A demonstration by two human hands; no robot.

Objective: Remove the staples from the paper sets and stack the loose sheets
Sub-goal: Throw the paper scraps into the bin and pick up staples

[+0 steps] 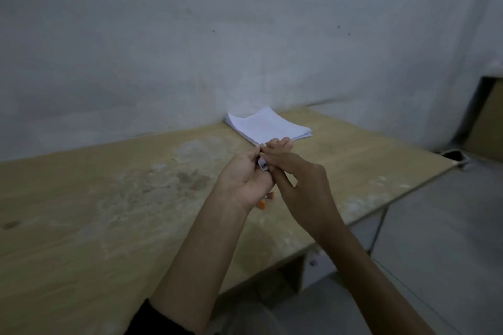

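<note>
A stack of white paper sheets [268, 128] lies at the back of the wooden table [109, 198], against the wall. My left hand [245, 179] and my right hand [296, 182] meet above the table in front of the stack. Between their fingertips they pinch a small white scrap of paper [262, 165] with a dark mark on it. An orange and metal tool [265, 200], likely a staple remover, lies on the table under my left wrist, mostly hidden.
The table's right edge [381, 204] runs diagonally, with grey floor beyond it. A dark object [453, 155] sits at the table's far right corner. A grey wall stands behind the table.
</note>
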